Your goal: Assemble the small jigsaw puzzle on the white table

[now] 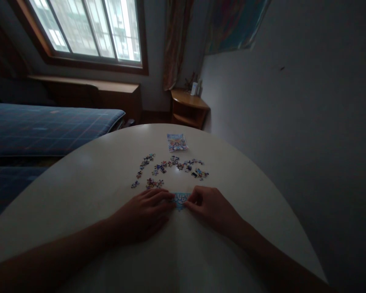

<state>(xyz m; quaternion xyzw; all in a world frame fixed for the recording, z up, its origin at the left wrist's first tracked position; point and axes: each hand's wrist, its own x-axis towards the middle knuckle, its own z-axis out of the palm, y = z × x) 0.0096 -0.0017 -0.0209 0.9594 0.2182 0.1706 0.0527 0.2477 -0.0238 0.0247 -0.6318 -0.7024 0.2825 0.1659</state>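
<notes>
"While I look down from the head view, the patch (180, 199) lies on the table (94, 171) between my left hand (146, 209) and right hand (212, 207), touching both."

"Which way does it run?"

"Its long side runs left to right, with a straight far edge, and it narrows towards me. My fingers hide the ends."

"What is your left doing?"

"It lies palm down, fingers stretched and loose, tips at the patch's left end."

"And the other?"

"Thumb and forefinger come together at the right end; whether they pinch the patch or a separate piece, I cannot tell."

"Which is nearer the loose pieces (162, 167)?"

"My left: the near cluster (152, 183) sits just beyond its fingers. The far cluster (200, 174) is farther off, ahead of my right, and the sheet (177, 141) lies beyond them all."
</notes>
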